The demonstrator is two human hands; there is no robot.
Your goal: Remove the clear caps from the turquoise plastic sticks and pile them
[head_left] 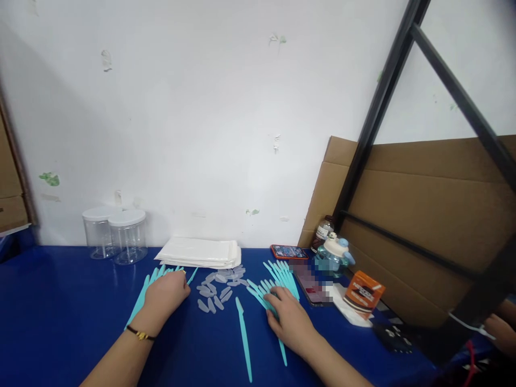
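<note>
My left hand (167, 298) is closed over a fanned row of turquoise eyebrow razors (139, 305) on the left. From its fingertips pokes the end of one razor (193, 275), slanting up to the right. My right hand (289, 320) bends its fingers onto a razor in the right-hand group; that razor's handle (282, 352) shows below the palm. More razors (284, 274) fan out just beyond those fingers. Between my hands, a single razor (243, 339) lies lengthwise. Translucent blade caps (213, 291) are scattered past it. My fingers partly hide both groups.
White flat packets (197, 251) are stacked by the wall, right of two clear lidded jars (128, 236). On the right are phones (289, 251), a drink bottle (334, 252), an orange box (364, 293) and a black metal frame (374, 107). Another person's hand (502, 325) shows at the right edge.
</note>
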